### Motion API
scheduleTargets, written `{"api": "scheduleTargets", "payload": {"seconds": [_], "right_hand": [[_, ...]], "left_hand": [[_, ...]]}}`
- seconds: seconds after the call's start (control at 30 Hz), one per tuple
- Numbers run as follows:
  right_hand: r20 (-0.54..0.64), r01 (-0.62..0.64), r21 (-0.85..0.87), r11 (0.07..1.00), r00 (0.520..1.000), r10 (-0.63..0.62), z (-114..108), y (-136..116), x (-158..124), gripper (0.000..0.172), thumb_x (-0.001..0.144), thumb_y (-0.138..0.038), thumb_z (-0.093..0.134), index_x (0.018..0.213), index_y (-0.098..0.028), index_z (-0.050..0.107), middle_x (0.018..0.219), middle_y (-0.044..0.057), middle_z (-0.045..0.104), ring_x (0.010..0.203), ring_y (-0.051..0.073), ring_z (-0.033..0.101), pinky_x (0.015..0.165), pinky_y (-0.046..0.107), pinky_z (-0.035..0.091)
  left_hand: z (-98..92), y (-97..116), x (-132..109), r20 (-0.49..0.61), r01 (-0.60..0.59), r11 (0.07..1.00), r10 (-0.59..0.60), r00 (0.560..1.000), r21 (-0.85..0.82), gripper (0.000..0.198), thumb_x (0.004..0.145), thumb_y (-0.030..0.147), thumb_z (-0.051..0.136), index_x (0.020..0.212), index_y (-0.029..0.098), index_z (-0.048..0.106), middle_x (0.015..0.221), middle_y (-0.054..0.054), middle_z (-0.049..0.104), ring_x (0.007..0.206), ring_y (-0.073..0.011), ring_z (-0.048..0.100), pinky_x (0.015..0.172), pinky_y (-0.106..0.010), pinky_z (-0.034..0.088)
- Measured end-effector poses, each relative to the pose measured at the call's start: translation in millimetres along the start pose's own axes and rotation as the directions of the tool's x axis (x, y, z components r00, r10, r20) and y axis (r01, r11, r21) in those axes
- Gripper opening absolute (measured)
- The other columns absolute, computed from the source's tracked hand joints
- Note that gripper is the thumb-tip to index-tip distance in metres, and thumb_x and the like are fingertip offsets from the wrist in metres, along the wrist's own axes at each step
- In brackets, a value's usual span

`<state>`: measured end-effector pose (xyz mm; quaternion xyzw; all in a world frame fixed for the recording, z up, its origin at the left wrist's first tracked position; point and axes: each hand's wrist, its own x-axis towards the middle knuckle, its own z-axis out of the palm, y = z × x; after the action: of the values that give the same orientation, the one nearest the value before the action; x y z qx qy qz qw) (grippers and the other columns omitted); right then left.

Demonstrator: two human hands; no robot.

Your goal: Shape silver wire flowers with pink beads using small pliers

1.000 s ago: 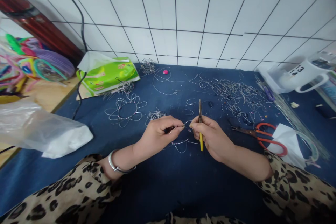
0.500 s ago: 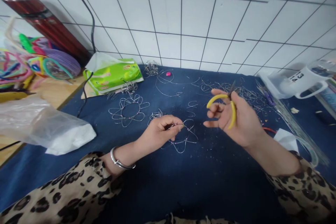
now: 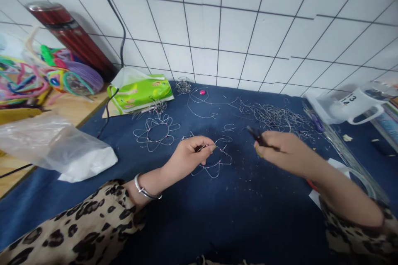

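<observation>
My left hand (image 3: 194, 151) pinches a flower-shaped wire piece (image 3: 218, 165) with small pink beads between thumb and forefinger. Part of its ring is hidden by the fingers. To the right, my right hand (image 3: 280, 151) is closed around yellow-handled pliers (image 3: 255, 134), whose dark jaws point left toward the wire and stay apart from it. Most of the yellow handles are covered by the hand. Another wire flower (image 3: 158, 131) lies flat on the blue cloth, left of centre. Short bent wire bits (image 3: 229, 127) lie beyond the held piece.
A heap of loose wire (image 3: 276, 116) lies at the back right, near a white measuring jug (image 3: 351, 103). A green tissue pack (image 3: 141, 93), a pink object (image 3: 202, 92) and a plastic bag (image 3: 87, 161) are further left. Behind stand a red thermos (image 3: 74, 39) and the tiled wall.
My right hand has turned over and closed round the pliers, which hung loosely from its open fingers before; their jaws now point left. My left hand keeps its pinch on the wire flower.
</observation>
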<state>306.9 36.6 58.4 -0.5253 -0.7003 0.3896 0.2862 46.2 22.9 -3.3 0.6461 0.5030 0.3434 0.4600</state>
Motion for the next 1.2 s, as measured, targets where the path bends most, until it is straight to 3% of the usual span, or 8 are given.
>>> {"api": "scheduleTargets", "payload": {"seconds": [0.07, 0.27, 0.4, 0.5, 0.6, 0.8, 1.03, 1.2], "right_hand": [[0.162, 0.022, -0.059, 0.998, 0.987, -0.013, 14, 11, 3, 0.019, 0.067, -0.028, 0.065, 0.053, -0.020, 0.054, 0.057, 0.000, 0.053, 0.054, 0.012, 0.045, 0.053, 0.027, 0.028], [0.314, -0.032, -0.240, 0.970, 0.943, 0.108, 38, 28, 9, 0.018, 0.073, -0.035, 0.054, 0.067, -0.020, 0.045, 0.062, -0.004, 0.048, 0.055, 0.010, 0.041, 0.052, 0.023, 0.030], [0.265, 0.014, -0.264, 0.965, 0.963, 0.059, 32, 18, 3, 0.022, 0.077, -0.035, 0.052, 0.095, -0.022, 0.048, 0.074, -0.002, 0.054, 0.061, 0.011, 0.047, 0.057, 0.024, 0.037], [0.220, 0.156, -0.354, 0.922, 0.972, -0.080, 34, 11, -3, 0.035, 0.082, -0.035, 0.049, 0.115, -0.023, 0.046, 0.089, 0.003, 0.056, 0.072, 0.014, 0.053, 0.065, 0.028, 0.042], [0.189, 0.284, -0.518, 0.807, 0.958, -0.216, 41, 9, -9, 0.031, 0.086, -0.035, 0.044, 0.113, -0.021, 0.052, 0.096, 0.008, 0.054, 0.082, 0.018, 0.053, 0.070, 0.031, 0.043], [0.193, 0.327, -0.682, 0.654, 0.943, -0.270, 51, 7, -14, 0.030, 0.087, -0.037, 0.044, 0.107, -0.018, 0.057, 0.091, 0.009, 0.051, 0.077, 0.018, 0.051, 0.065, 0.030, 0.043], [0.197, 0.352, -0.719, 0.599, 0.930, -0.309, 54, 10, -13, 0.028, 0.087, -0.035, 0.044, 0.103, -0.016, 0.058, 0.089, 0.009, 0.050, 0.076, 0.017, 0.048, 0.065, 0.029, 0.041], [0.203, 0.371, -0.730, 0.573, 0.919, -0.337, 53, 11, -14, 0.027, 0.088, -0.035, 0.044, 0.100, -0.017, 0.059, 0.087, 0.008, 0.050, 0.074, 0.017, 0.047, 0.063, 0.028, 0.039]], "left_hand": [[-0.1, -1, 0, -0.021, 0.007, 1.000, -0.007, 1.000, -0.005, 0.014, 0.083, 0.028, 0.057, 0.086, 0.015, 0.063, 0.057, 0.004, 0.054, 0.048, -0.0047, 0.050, 0.048, -0.016, 0.042], [-0.4, -5, 1, -0.111, -0.003, 1.000, 0.001, 0.994, -0.012, 0.015, 0.084, 0.029, 0.056, 0.086, 0.016, 0.063, 0.056, 0.004, 0.054, 0.049, -0.0057, 0.050, 0.050, -0.018, 0.041], [0.0, -7, 1, -0.121, -0.022, 1.000, 0.023, 0.992, 0.010, 0.014, 0.083, 0.028, 0.057, 0.087, 0.016, 0.063, 0.056, 0.004, 0.053, 0.048, -0.0058, 0.050, 0.049, -0.018, 0.041], [0.8, -7, -1, -0.150, -0.086, 0.994, 0.096, 0.984, 0.074, 0.013, 0.083, 0.026, 0.056, 0.087, 0.016, 0.064, 0.057, 0.004, 0.054, 0.048, -0.0060, 0.049, 0.048, -0.019, 0.040], [1.8, -4, -3, -0.157, -0.152, 0.973, 0.180, 0.971, 0.174, 0.012, 0.083, 0.023, 0.056, 0.083, 0.016, 0.065, 0.058, 0.002, 0.056, 0.052, -0.0069, 0.049, 0.051, -0.020, 0.041], [3.2, 0, -5, -0.132, -0.191, 0.957, 0.223, 0.966, 0.220, 0.011, 0.083, 0.021, 0.056, 0.082, 0.015, 0.066, 0.059, 0.001, 0.058, 0.057, -0.0088, 0.052, 0.055, -0.022, 0.042], [2.9, 1, -6, -0.097, -0.226, 0.949, 0.251, 0.963, 0.218, 0.012, 0.083, 0.021, 0.056, 0.082, 0.016, 0.067, 0.059, 0.001, 0.059, 0.058, -0.0096, 0.053, 0.058, -0.023, 0.043], [3.1, 4, -7, -0.051, -0.181, 0.970, 0.192, 0.980, 0.164, 0.012, 0.083, 0.022, 0.055, 0.081, 0.016, 0.066, 0.056, 0.003, 0.058, 0.053, -0.0074, 0.052, 0.054, -0.020, 0.042]]}}
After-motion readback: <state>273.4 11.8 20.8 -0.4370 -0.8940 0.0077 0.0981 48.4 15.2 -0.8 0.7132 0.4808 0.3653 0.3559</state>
